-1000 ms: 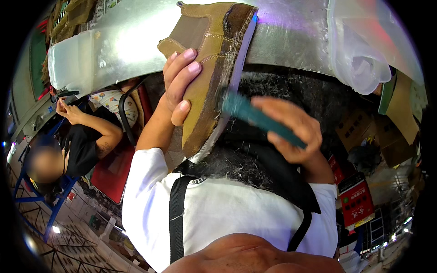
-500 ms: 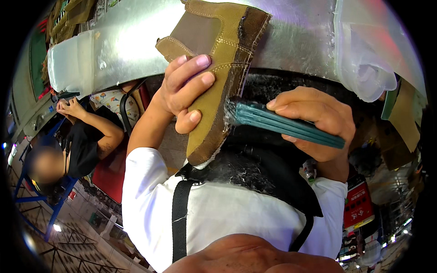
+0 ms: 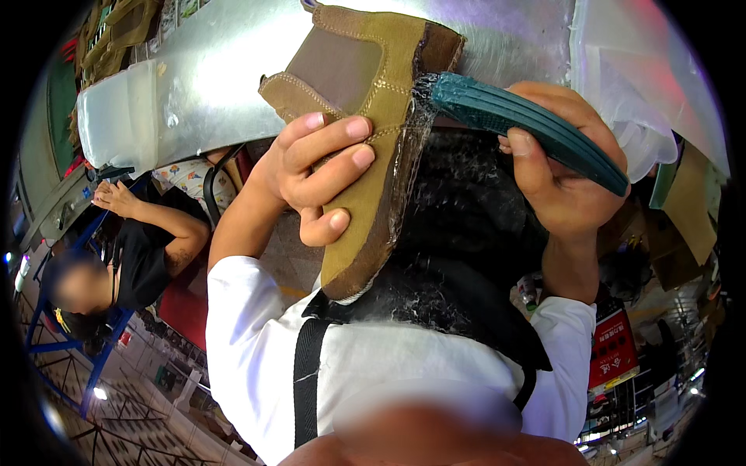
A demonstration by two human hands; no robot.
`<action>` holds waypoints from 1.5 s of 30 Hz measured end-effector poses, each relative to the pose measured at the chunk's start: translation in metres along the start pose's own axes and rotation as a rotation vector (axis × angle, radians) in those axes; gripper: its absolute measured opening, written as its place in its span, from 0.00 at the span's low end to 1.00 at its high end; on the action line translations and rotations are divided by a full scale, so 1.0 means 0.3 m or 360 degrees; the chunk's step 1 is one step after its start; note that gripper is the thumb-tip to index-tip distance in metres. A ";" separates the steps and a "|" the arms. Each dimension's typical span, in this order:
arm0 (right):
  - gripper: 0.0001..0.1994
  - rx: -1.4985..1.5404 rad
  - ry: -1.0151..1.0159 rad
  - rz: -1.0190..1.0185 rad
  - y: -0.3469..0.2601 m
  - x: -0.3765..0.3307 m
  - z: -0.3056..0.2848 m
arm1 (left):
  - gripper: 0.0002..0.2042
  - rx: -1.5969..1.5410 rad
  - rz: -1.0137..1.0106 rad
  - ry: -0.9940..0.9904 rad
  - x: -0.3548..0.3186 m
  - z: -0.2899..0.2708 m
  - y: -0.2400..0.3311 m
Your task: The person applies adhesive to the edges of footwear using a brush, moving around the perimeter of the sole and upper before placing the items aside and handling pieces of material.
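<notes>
An olive-tan ankle boot [image 3: 353, 256] with a brown side panel and a dark brown, wet-looking band along its lower edge hangs over my lap, toe toward me. My left hand [image 3: 311, 175] is closed around it, fingers spread over the near side; the thumb is hidden behind. In my right hand [image 3: 571, 182] is a brush with a ridged teal handle [image 3: 497, 113], gripped between thumb and fingers. Its dark bristles touch the band close to the heel, and thin whitish strands show there.
A shiny metal worktop [image 3: 233, 70] runs along the far side. Translucent plastic sheeting [image 3: 622, 85] covers its right part, and more plastic [image 3: 116, 113] lies at its left end. My black apron [image 3: 466, 256] is below the boot. Another person [image 3: 148, 217] sits at left.
The brush has moved up along the boot's edge from mid-length to near the heel, its handle now slanting more. My right hand has gone up with it; the boot has shifted slightly toward me.
</notes>
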State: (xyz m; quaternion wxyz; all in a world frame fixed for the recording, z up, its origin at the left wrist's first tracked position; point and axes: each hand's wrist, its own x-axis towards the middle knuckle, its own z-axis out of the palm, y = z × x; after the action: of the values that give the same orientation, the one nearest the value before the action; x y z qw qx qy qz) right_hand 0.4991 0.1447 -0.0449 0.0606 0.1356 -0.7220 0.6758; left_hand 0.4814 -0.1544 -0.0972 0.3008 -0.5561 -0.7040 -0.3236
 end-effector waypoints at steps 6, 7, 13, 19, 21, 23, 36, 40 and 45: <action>0.12 -0.0059 0.0074 0.0103 -0.011 0.025 -0.002 | 0.27 0.0038 0.0010 0.0010 0.020 0.003 0.000; 0.12 -0.0091 0.0058 0.0097 -0.014 0.035 -0.006 | 0.27 0.0034 0.0010 0.0005 0.021 0.003 -0.003; 0.11 -0.0230 0.0240 0.0152 -0.006 0.073 0.009 | 0.26 0.0009 -0.0005 -0.0014 0.017 -0.004 -0.002; 0.14 -0.0097 0.0043 -0.0023 0.009 0.005 -0.008 | 0.25 -0.0012 0.0023 0.0010 0.022 0.000 -0.008; 0.14 0.0103 -0.0054 -0.0123 0.023 -0.023 -0.010 | 0.25 -0.0007 0.0035 0.0032 0.020 0.008 -0.006; 0.14 0.0242 -0.0119 -0.0143 0.021 -0.051 -0.003 | 0.24 -0.0011 0.0050 0.0003 0.026 -0.001 -0.010; 0.14 0.0674 -0.0036 0.0063 -0.046 -0.224 0.063 | 0.22 -0.0071 0.0040 -0.0527 0.123 -0.106 -0.020; 0.13 0.0404 -0.0190 -0.0117 -0.053 -0.231 0.027 | 0.21 -0.0059 0.0057 -0.0580 0.150 -0.112 -0.014; 0.13 0.0277 -0.0058 -0.0215 -0.198 -0.169 0.068 | 0.20 -0.0001 0.0072 -0.0622 0.185 -0.106 -0.002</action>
State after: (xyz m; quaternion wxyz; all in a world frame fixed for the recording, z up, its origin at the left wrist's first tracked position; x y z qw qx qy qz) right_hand 0.5660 0.1273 -0.0031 0.0808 0.2011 -0.6509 0.7276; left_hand 0.4717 -0.1469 -0.0345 0.1655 -0.6240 -0.7362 -0.2029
